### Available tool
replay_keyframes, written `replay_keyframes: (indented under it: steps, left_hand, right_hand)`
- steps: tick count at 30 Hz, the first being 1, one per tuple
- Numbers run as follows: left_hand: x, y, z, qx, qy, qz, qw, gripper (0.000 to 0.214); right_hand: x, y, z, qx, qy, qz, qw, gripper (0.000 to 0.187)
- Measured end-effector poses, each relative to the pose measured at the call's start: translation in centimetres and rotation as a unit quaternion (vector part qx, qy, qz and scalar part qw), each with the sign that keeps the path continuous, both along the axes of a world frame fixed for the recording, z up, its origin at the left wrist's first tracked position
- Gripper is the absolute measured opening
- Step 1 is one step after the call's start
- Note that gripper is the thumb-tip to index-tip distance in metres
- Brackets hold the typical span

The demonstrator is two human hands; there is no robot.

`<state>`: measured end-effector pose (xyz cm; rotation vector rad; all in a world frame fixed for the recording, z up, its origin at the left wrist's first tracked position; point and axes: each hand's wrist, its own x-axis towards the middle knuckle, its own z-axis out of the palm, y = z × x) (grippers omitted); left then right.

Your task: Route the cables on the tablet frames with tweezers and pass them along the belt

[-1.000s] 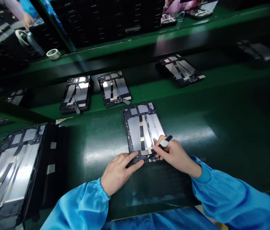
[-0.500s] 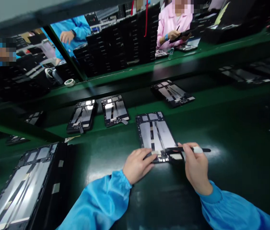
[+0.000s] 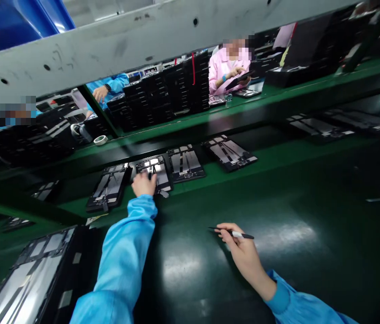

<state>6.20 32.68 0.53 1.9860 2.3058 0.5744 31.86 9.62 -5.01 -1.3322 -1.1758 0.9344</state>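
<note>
My left hand (image 3: 144, 183) reaches over the near left part of an opened tablet (image 3: 163, 179) in the row at the back of the bench. Its thumb stands apart from the slightly blurred fingers, and I cannot tell how firmly they touch the tablet. My right hand (image 3: 240, 247) is closed around black tweezers (image 3: 248, 236) with a white wrap, tips pointing left above the bench. Beside the reached tablet lie another opened tablet (image 3: 194, 168) on its right and one more (image 3: 104, 191) on its left.
A stack of opened tablets (image 3: 24, 288) stands at the near left. Further right in the row lies another tablet (image 3: 232, 155). A tape roll (image 3: 100, 140) sits on the green ledge, below tall black stacks (image 3: 166, 90). Overhead runs a grey beam (image 3: 115, 49). Co-workers sit across.
The tablet under my hands has gone from the bench middle into the back row, between two others. My left hand has moved forward and left; my right hand, still with tweezers, has shifted left.
</note>
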Motion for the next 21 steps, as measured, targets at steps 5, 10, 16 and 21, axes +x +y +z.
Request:
replay_keyframes:
  steps: [5,10,16,21]
  left_hand:
    - [-6.4,0.0,0.1,-0.077,-0.084,0.134,0.984,0.035]
    - [-6.7,0.4,-0.1,-0.064,-0.191,0.15,0.968,0.034]
    - [-6.8,-3.6,1.2,-0.005,-0.323,0.144,0.935,0.032]
    - [-5.1,-12.3,-0.1,-0.034,-0.437,0.066,0.896,0.041]
  right_hand:
    - [-0.4,0.3,-0.1,-0.003,0.021,0.006,1.0,0.039]
    - [-0.2,0.8,-0.1,0.01,0.048,-0.027,0.998,0.048]
    - [-0.1,0.2,0.3,-0.007,0.105,-0.026,0.994,0.055]
    - [-0.2,-0.2,0.9,-0.028,0.122,-0.012,0.992,0.057]
